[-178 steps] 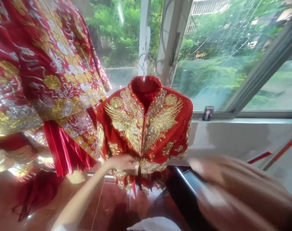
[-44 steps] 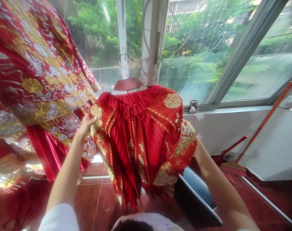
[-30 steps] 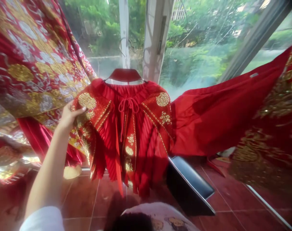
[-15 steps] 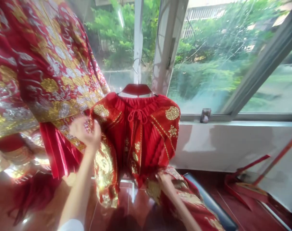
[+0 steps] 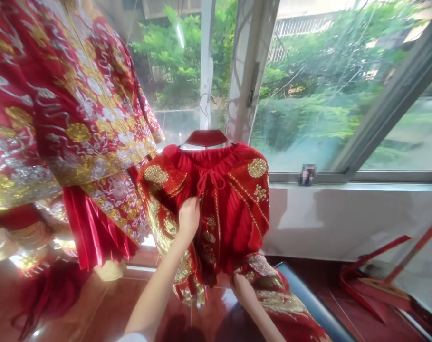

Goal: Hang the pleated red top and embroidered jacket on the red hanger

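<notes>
Head view: red skirt [image 5: 233, 218] hangs from hanger [image 5: 206, 138], front towards you, presumably so its folds fall straight. Your left hand [image 5: 189, 214] pinches its front edge below the bow [image 5: 211, 180]; your right hand [image 5: 243, 288] grips the embroidered jacket [image 5: 283, 300] aside, likely sparing it the floor [image 5: 112, 304].

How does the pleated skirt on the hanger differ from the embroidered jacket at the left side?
The pleated skirt shows gold decoration; the embroidered jacket carries silver and gold. The skirt is gathered beneath a tied bow, while the jacket has a straight front line. The left hand touches the skirt; neither hand touches the jacket. Both are red.
</notes>
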Action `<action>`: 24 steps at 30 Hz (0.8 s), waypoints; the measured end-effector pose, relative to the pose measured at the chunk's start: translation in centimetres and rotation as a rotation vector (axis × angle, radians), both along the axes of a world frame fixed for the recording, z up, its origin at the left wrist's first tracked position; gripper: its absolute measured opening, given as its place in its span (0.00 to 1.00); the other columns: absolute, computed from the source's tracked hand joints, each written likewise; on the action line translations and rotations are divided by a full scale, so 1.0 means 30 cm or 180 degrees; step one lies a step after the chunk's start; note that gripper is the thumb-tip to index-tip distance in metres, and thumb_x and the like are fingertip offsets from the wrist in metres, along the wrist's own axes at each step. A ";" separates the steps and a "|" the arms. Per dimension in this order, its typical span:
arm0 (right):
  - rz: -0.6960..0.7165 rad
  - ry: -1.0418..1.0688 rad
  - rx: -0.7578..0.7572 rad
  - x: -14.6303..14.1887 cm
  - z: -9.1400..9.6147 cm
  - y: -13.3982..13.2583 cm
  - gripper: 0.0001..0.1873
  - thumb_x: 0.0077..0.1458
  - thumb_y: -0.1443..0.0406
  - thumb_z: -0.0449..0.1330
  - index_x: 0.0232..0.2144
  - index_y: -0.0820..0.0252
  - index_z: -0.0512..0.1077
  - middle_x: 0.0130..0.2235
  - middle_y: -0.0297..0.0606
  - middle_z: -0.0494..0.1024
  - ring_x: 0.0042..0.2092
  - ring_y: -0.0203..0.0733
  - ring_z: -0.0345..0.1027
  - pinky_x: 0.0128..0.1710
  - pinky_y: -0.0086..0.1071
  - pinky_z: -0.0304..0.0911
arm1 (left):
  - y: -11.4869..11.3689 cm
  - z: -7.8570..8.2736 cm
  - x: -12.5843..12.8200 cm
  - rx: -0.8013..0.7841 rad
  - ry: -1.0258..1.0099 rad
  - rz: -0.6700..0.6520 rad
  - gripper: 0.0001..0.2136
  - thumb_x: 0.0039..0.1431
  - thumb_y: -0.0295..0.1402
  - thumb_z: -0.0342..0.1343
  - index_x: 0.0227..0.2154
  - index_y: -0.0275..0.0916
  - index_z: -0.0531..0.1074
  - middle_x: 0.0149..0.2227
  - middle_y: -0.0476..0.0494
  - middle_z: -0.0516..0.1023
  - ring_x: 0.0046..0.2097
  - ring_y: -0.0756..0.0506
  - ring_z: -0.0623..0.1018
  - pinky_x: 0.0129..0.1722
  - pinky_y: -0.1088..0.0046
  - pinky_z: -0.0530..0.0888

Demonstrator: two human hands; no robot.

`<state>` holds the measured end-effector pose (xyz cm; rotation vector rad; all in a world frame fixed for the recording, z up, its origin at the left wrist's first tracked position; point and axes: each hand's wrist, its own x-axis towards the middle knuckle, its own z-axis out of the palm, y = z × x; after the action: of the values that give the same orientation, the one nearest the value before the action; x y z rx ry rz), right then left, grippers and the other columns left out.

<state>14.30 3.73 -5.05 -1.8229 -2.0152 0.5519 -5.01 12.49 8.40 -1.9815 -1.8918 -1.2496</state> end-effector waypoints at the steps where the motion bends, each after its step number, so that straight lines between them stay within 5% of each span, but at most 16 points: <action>1: 0.0033 -0.0034 -0.0068 0.000 0.006 0.026 0.13 0.61 0.62 0.59 0.47 0.58 0.71 0.48 0.41 0.74 0.47 0.41 0.71 0.47 0.37 0.69 | -0.024 -0.033 -0.015 -0.0153 0.0037 0.0028 0.13 0.66 0.28 0.45 0.42 0.36 0.76 0.43 0.35 0.80 0.44 0.43 0.79 0.50 0.65 0.74; 5: 0.0159 0.0003 0.0057 0.011 0.138 0.143 0.16 0.63 0.64 0.52 0.49 0.65 0.72 0.45 0.49 0.78 0.48 0.47 0.74 0.51 0.40 0.67 | -0.118 -0.203 -0.080 -0.0907 0.0140 0.0240 0.16 0.63 0.22 0.44 0.44 0.37 0.76 0.44 0.37 0.80 0.46 0.43 0.79 0.50 0.66 0.74; 8: 0.0427 0.0623 0.1418 0.027 0.346 0.206 0.19 0.63 0.61 0.50 0.51 0.63 0.72 0.51 0.47 0.77 0.50 0.46 0.73 0.53 0.40 0.66 | -0.195 -0.339 -0.120 -0.1346 0.0163 0.0341 0.18 0.60 0.18 0.43 0.41 0.36 0.77 0.42 0.37 0.81 0.44 0.44 0.81 0.47 0.68 0.76; 11: 0.0666 0.1228 0.2924 0.027 0.565 0.251 0.17 0.62 0.62 0.50 0.44 0.62 0.75 0.45 0.45 0.80 0.46 0.44 0.74 0.51 0.39 0.68 | -0.276 -0.453 -0.120 -0.1704 0.0189 0.0424 0.18 0.60 0.17 0.42 0.39 0.35 0.77 0.42 0.37 0.81 0.44 0.44 0.81 0.46 0.70 0.76; 14: 0.1009 0.1224 0.3629 0.002 0.713 0.316 0.16 0.62 0.64 0.49 0.44 0.60 0.75 0.46 0.44 0.79 0.50 0.44 0.72 0.54 0.41 0.66 | -0.317 -0.493 -0.080 -0.1944 0.0249 0.0365 0.14 0.62 0.21 0.46 0.36 0.37 0.78 0.37 0.39 0.82 0.40 0.44 0.82 0.41 0.71 0.76; 16: 0.1247 0.0961 0.3610 -0.020 0.759 0.370 0.17 0.62 0.65 0.48 0.47 0.59 0.74 0.50 0.42 0.78 0.54 0.44 0.69 0.58 0.44 0.61 | -0.306 -0.447 -0.042 -0.2005 0.0318 0.0251 0.10 0.62 0.28 0.51 0.34 0.37 0.79 0.32 0.39 0.82 0.36 0.42 0.82 0.37 0.70 0.77; 18: 0.1364 0.0625 0.3373 -0.038 0.768 0.416 0.18 0.63 0.65 0.48 0.50 0.59 0.72 0.51 0.41 0.77 0.56 0.45 0.67 0.62 0.47 0.54 | -0.269 -0.335 -0.005 -0.1852 0.0382 0.0106 0.11 0.63 0.36 0.53 0.38 0.38 0.78 0.38 0.37 0.81 0.40 0.41 0.81 0.40 0.67 0.77; 20: 0.1361 0.0369 0.3154 -0.047 0.757 0.438 0.19 0.64 0.64 0.47 0.53 0.61 0.70 0.49 0.41 0.78 0.54 0.46 0.67 0.63 0.48 0.50 | -0.219 -0.170 0.026 -0.1361 0.0471 -0.0062 0.17 0.65 0.42 0.48 0.49 0.39 0.74 0.51 0.36 0.76 0.51 0.42 0.77 0.51 0.66 0.74; 21: 0.1346 0.0296 0.3099 -0.049 0.750 0.439 0.21 0.64 0.63 0.47 0.55 0.61 0.68 0.49 0.41 0.78 0.53 0.46 0.68 0.62 0.48 0.50 | -0.192 -0.078 0.040 -0.0735 0.0674 -0.0225 0.19 0.65 0.42 0.47 0.51 0.37 0.72 0.53 0.34 0.75 0.54 0.41 0.74 0.55 0.65 0.71; 24: 0.1182 0.0283 0.3153 -0.042 0.735 0.414 0.25 0.65 0.61 0.46 0.62 0.63 0.59 0.53 0.45 0.75 0.51 0.47 0.67 0.57 0.45 0.53 | -0.118 0.168 0.070 0.0547 0.1282 -0.0328 0.25 0.63 0.35 0.52 0.61 0.34 0.60 0.62 0.32 0.64 0.65 0.36 0.62 0.66 0.50 0.55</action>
<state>13.05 16.16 16.99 -0.8271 -2.0076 -0.2681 -2.91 8.96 13.44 -2.0684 -1.4612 -0.9090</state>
